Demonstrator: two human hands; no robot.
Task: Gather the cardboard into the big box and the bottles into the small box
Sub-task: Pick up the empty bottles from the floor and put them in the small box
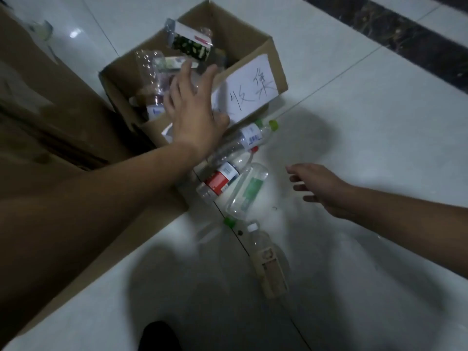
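1. Your left hand (195, 110) hovered over the small box (276, 72), fingers spread and holding nothing.
2. Your right hand (319, 186) hung relaxed and empty, in front and to the right of that box.
3. Four bottles (222, 178) lay on the floor just in front of the box; at least two clear bottles (149, 69) lay inside it.
4. One big box (50, 122) stood just left of it.

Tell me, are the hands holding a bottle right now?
No, nothing is held. The left hand is spread open over the small box, and the right hand reaches with empty fingers toward the bottles on the floor.
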